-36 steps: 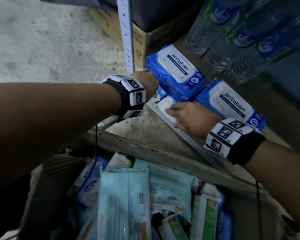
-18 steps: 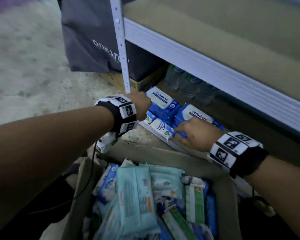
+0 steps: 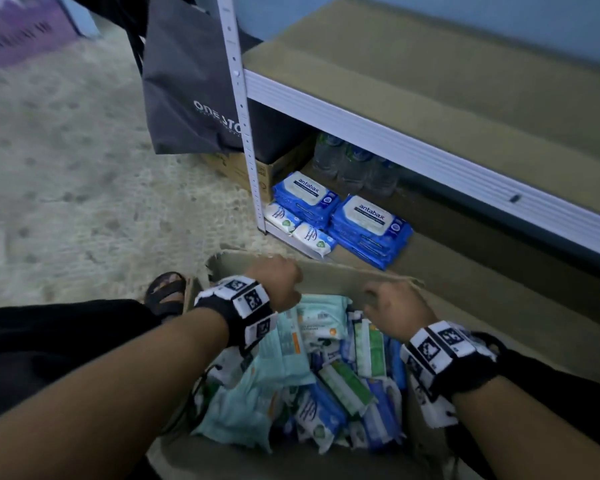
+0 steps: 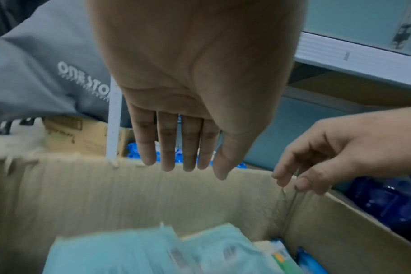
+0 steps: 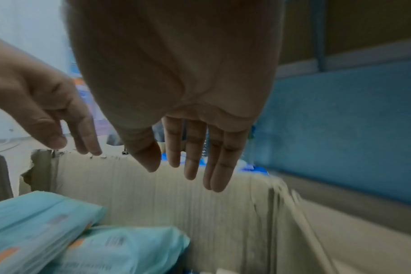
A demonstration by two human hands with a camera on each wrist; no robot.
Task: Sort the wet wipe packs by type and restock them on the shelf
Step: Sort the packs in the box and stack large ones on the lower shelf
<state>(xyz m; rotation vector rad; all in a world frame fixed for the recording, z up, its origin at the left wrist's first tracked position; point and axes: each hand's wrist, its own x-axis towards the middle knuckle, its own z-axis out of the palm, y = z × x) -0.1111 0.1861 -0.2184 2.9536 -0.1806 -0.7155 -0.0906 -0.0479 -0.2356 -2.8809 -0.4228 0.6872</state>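
Note:
A cardboard box (image 3: 329,271) in front of me holds several mixed wet wipe packs, pale teal ones (image 3: 284,348) on the left, green and blue ones (image 3: 368,355) on the right. Both hands hover empty over the box's far side: my left hand (image 3: 278,282) with straight fingers (image 4: 167,148), my right hand (image 3: 392,306) with relaxed fingers (image 5: 192,153). On the bottom shelf (image 3: 447,271) lie two stacks of blue antabax packs (image 3: 305,195) (image 3: 371,220) and two small white-blue packs (image 3: 298,230) in front of them.
A grey bag (image 3: 187,98) hangs at the white shelf post (image 3: 243,133), over a brown carton (image 3: 243,171). Water bottles (image 3: 354,164) stand behind the blue packs. An upper shelf board (image 3: 430,98) overhangs. My sandalled foot (image 3: 167,292) is left of the box.
Both hands have left the packs on the bottom shelf and drawn back over the box, empty. The head view has pulled back and up.

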